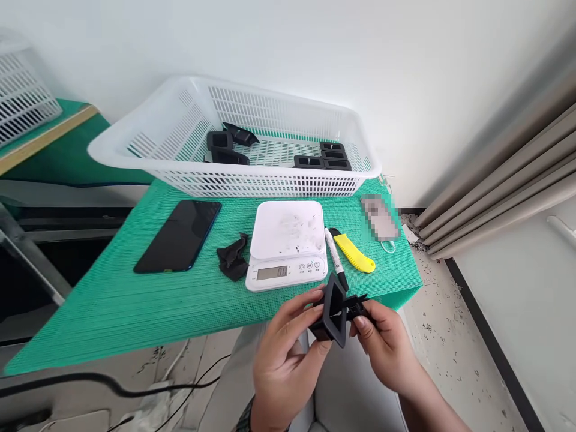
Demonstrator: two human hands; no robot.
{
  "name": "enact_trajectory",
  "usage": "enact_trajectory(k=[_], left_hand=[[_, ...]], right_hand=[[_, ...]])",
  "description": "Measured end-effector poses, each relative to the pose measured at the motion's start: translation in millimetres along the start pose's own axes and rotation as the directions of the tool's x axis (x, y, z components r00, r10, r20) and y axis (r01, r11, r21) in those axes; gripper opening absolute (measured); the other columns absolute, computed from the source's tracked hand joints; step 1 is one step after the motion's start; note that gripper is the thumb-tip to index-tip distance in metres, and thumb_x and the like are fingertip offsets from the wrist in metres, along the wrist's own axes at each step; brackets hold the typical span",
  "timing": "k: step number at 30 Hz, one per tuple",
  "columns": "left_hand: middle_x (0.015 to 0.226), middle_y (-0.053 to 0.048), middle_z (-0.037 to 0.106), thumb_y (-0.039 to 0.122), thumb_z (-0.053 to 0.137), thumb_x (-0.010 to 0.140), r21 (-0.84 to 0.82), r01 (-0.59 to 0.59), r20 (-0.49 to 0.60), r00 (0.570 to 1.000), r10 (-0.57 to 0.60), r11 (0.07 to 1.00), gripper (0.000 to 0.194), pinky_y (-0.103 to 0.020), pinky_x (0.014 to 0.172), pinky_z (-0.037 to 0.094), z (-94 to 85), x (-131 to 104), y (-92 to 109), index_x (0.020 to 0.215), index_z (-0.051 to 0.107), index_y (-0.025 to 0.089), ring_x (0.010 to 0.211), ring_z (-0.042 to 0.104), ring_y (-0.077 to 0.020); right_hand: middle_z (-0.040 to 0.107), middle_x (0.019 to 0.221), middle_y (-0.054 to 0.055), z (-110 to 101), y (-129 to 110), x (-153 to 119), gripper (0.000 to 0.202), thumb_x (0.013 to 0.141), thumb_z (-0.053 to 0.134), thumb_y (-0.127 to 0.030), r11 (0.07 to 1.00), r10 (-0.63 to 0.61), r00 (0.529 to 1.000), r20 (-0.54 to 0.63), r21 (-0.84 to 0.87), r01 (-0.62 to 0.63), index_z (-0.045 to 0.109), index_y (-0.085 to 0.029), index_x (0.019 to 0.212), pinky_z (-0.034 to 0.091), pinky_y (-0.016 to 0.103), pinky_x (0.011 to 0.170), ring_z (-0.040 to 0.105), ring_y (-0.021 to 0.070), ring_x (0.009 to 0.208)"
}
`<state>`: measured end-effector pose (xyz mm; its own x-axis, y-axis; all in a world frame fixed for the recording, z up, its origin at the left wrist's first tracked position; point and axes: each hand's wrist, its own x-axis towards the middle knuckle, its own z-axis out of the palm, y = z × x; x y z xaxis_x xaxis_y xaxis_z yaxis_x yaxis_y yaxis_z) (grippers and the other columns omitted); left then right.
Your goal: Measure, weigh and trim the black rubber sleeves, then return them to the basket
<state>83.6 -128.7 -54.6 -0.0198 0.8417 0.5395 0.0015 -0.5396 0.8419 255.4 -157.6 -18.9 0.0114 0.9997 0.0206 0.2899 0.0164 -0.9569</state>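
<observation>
My left hand [288, 360] grips a black rectangular hollow plastic part [332, 315] by its outside, thumb below and fingers above. The part is tilted with its flanged opening facing right. Between the thumb and fingers of my right hand [390, 348] is a small black tool [355, 307], whose tip meets or sits just in front of the opening. Most of this tool is hidden by my fingers, so its kind cannot be made out. Both hands are held over my lap at the table's front edge, just below a white digital kitchen scale [288, 231].
On the green mesh-covered table [112, 318] lie a phone [180, 234], a crumpled black scrap [234, 258], a marker [335, 255] and a yellow utility knife [355, 252]. Behind them, a white plastic basket [270, 183] holds several black parts [321, 161]. Black cables [112, 384] run at lower left.
</observation>
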Motion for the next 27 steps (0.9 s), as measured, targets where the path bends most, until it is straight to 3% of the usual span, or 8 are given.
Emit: enact_trajectory(k=[7,16,23,27], left_hand=[[0.128,-0.007,0.072,0.005,0.071,0.088,0.045,-0.013,-0.034,0.999,0.015,0.999,0.047,-0.038,0.092,0.067,0.6,-5.6,0.0,0.127,0.073,0.031,0.116,0.073,-0.0265],[0.129,-0.007,0.071,0.011,0.069,0.092,0.063,0.029,0.061,0.998,-0.033,0.998,0.043,-0.037,0.100,0.064,-0.6,-1.4,-2.8,0.130,0.069,0.031,0.122,0.070,-0.0250],[0.132,-0.011,0.067,0.019,0.069,0.094,-0.052,0.130,0.074,0.989,-0.126,0.990,0.042,-0.037,0.097,0.065,-0.3,2.0,-17.2,0.135,0.066,0.028,0.124,0.070,-0.0286],[0.131,-0.013,0.066,0.019,0.067,0.095,-0.025,0.077,0.048,0.996,-0.076,0.997,0.039,-0.040,0.100,0.064,-3.4,3.1,-32.0,0.133,0.065,0.026,0.126,0.069,-0.0288]], right_hand=[[0.050,0.066,-0.002,-0.6,-3.9,-7.8,0.035,0.105,0.047,-0.041,0.999,-0.036,0.999,0.027,-0.017,0.037,0.059,-0.020,0.081,0.035,0.024,0.052,0.042,0.0112,0.055],[0.044,0.061,-0.004,-5.7,6.2,-6.0,0.038,0.105,0.046,-0.047,0.999,0.020,0.999,0.043,0.034,-0.022,0.060,-0.020,0.082,0.033,0.025,0.052,0.040,0.0116,0.054],[0.048,0.063,-0.003,-0.8,11.9,8.1,0.038,0.102,0.053,-0.048,0.994,0.103,0.994,0.040,0.029,-0.104,0.063,-0.019,0.080,0.034,0.025,0.053,0.042,0.0114,0.055],[0.049,0.062,-0.003,4.0,15.9,21.4,0.040,0.098,0.058,-0.052,0.987,0.131,0.989,0.066,0.080,-0.136,0.063,-0.019,0.077,0.031,0.024,0.051,0.041,0.0104,0.052]])
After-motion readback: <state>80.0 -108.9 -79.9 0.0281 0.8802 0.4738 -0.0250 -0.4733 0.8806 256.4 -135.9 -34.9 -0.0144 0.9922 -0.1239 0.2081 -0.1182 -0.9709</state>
